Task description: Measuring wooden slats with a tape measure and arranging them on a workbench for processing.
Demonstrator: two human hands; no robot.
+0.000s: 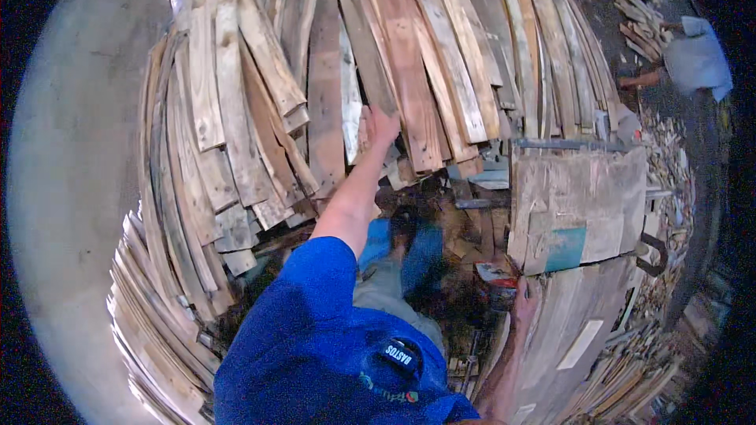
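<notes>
My left hand (381, 125) reaches forward to the lower end of a narrow grey-brown wooden board (367, 51) in a wide layer of planks. Its fingers close around that end, partly hidden by the hand itself. To its right lies a reddish-brown plank (405, 55). My right hand (523, 304) is low at the left edge of a worn wooden bench (563, 307). Just left of it is a red and black object (496, 277), too blurred to name. The right fingers are mostly hidden, so whether they grip it is unclear.
More planks (157, 330) are stacked at the lower left, beside a grey concrete floor (71, 173). An upright wooden panel (579, 201) with a teal patch stands on the bench. Wood scraps (669, 181) pile up at right. Another person in a light shirt (697, 59) is at far right.
</notes>
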